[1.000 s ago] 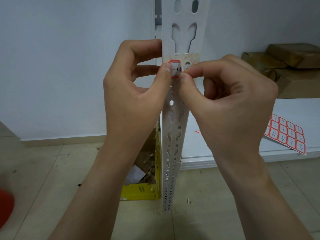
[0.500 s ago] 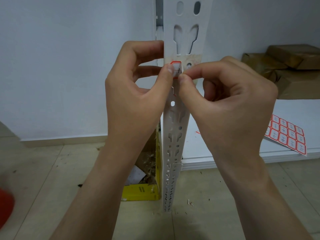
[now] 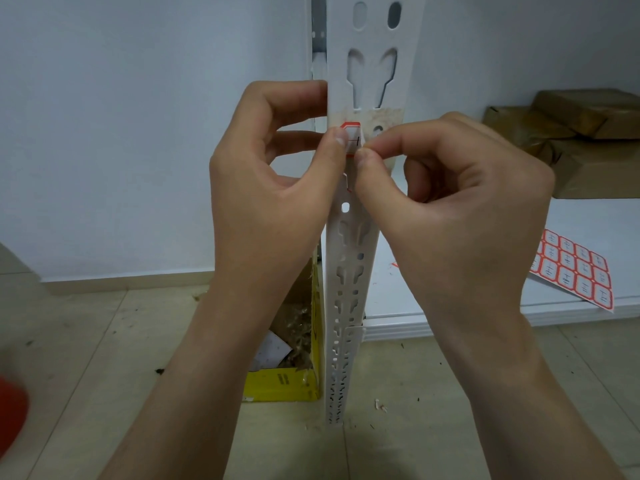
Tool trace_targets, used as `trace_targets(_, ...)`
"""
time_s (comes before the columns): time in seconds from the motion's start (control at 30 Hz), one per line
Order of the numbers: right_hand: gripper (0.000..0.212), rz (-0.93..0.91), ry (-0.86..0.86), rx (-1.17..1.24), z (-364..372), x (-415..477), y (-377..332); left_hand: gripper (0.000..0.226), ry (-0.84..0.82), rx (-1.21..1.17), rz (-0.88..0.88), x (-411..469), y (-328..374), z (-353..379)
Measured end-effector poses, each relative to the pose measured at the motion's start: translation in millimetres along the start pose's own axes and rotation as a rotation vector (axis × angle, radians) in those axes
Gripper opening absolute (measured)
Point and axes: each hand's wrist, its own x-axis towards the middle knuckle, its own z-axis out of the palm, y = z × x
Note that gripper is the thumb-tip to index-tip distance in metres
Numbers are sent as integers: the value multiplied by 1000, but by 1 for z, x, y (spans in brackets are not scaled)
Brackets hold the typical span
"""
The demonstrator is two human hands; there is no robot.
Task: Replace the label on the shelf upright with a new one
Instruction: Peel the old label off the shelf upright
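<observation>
Looking down, I see a yellow box on the floor just left of the shelf upright, holding shredded brown packing scraps and a white card. Brown parcels sit stacked on the white shelf at far right, with a sheet of red-bordered labels lying near its front edge. On the upright, a red-bordered label sits between my two grips. My left hand wraps its fingers behind the post, thumb pressed on the label's left edge. My right hand has thumb and forefinger pinched together at the label's lower right corner.
</observation>
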Motion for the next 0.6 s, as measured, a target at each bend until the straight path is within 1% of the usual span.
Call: trace_targets(0.6,7,-7,-4,13,0,0,-3,22,7,7,30,0,-1,1)
